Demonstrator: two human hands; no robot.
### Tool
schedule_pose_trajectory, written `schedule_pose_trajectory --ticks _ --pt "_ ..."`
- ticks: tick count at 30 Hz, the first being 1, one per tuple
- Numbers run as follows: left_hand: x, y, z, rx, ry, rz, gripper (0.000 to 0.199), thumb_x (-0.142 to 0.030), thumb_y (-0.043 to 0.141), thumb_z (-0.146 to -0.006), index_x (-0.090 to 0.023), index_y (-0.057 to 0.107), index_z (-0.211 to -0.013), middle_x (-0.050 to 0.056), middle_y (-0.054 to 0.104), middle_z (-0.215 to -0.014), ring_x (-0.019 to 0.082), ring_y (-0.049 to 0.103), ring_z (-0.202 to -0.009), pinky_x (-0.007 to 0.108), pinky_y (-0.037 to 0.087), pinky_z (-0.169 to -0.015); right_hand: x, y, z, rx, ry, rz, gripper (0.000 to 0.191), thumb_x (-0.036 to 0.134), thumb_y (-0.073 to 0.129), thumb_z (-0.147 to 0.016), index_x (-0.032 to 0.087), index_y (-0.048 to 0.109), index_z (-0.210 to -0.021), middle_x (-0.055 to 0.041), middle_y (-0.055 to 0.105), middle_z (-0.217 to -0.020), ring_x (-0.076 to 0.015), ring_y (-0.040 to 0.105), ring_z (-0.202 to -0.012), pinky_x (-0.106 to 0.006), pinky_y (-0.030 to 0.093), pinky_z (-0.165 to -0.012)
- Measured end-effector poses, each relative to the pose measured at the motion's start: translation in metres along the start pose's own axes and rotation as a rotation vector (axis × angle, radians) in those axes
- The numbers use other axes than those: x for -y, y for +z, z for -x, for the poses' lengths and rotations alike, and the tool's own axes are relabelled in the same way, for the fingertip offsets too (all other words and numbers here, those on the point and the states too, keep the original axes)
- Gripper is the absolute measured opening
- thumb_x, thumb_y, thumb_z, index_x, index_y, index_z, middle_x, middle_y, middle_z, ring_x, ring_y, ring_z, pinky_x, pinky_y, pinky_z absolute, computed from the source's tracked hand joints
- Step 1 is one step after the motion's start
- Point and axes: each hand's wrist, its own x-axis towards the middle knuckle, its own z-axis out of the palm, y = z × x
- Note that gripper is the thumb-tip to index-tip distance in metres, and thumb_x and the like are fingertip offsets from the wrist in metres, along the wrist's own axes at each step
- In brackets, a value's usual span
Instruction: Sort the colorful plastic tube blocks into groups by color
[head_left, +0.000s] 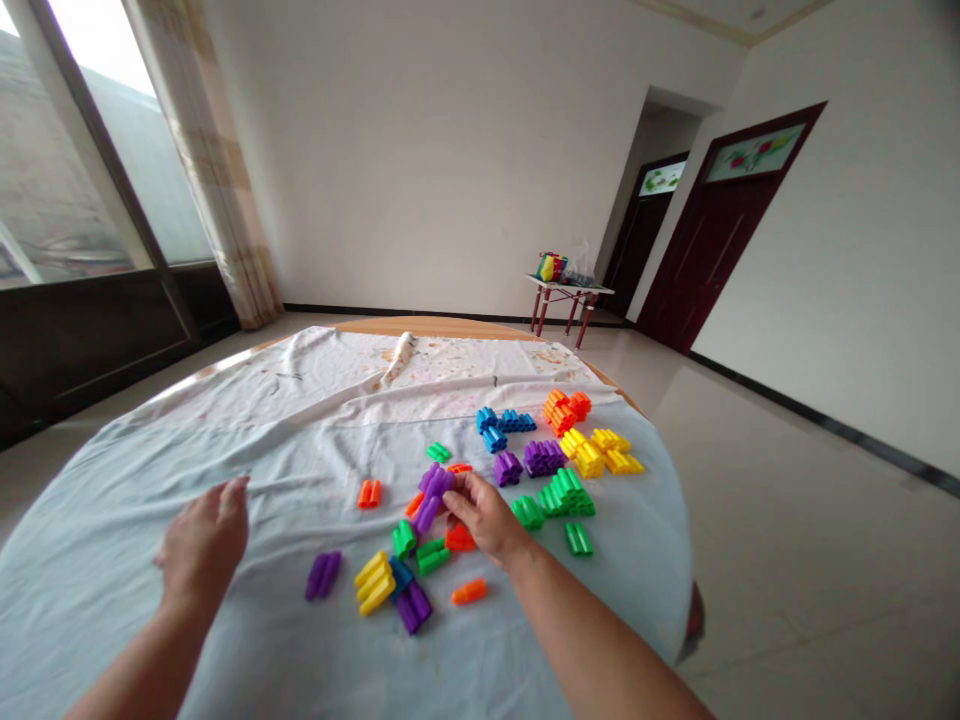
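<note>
— White walls (450, 150), a pale tiled floor (795, 560), and a round wooden table (435, 326) under a pale blue cloth (112, 590). What are the fingers doing?

— The fingers (466, 487) of the right hand (484, 515) are bent down and closed on a purple plastic block (431, 497), which lies on the cloth near the middle of the scattered pieces.

— And the left hand (202, 545)?

— Held above the cloth, well apart from the blocks, its fingers loosely curled around nothing.

— What lies closest to that right hand?

— A red-orange block (460, 538) just below it, and a green block (433, 556) beside that. Farther left are a yellow stack (373, 582) and a loose purple pair (323, 575).

— Anything beyond them?

— Tighter heaps, sorted by colour: green (568, 493), purple (544, 458), yellow (600, 452), blue (495, 425) and orange (562, 410).

— And past the table?

— A small red-legged table (568, 295) stands by the far wall with bags on it, near two dark doors (712, 230). A striped curtain (225, 190) hangs beside the window (97, 150).
</note>
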Motion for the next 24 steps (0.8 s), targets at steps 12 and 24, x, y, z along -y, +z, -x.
schedule_pose_trajectory --ticks 12,24 --pt "-0.131 0.032 0.093 0.240 0.496 0.407 0.036 -0.049 0.055 -0.074 -0.027 0.067 -0.099 0.005 0.071 -0.098 0.024 0.059 -0.102 0.047 0.024 -0.105 0.002 -0.003 0.002 -0.051 -0.065 0.017 0.030 0.044 0.062 -0.077 0.020 0.056 -0.094 -0.0001 0.060 -0.082 -0.0120 0.055 -0.067 -0.025 0.043 -0.062" --pt "-0.118 0.030 0.106 0.187 0.536 0.369 0.030 -0.051 0.053 -0.074 -0.030 0.072 -0.086 0.002 0.072 -0.087 0.024 0.059 -0.097 0.049 0.024 -0.104 0.017 -0.008 0.003 -0.200 -0.151 -0.055 0.025 0.040 0.060 -0.080 0.019 0.055 -0.092 0.0010 0.061 -0.073 -0.0098 0.052 -0.060 -0.023 0.041 -0.059"
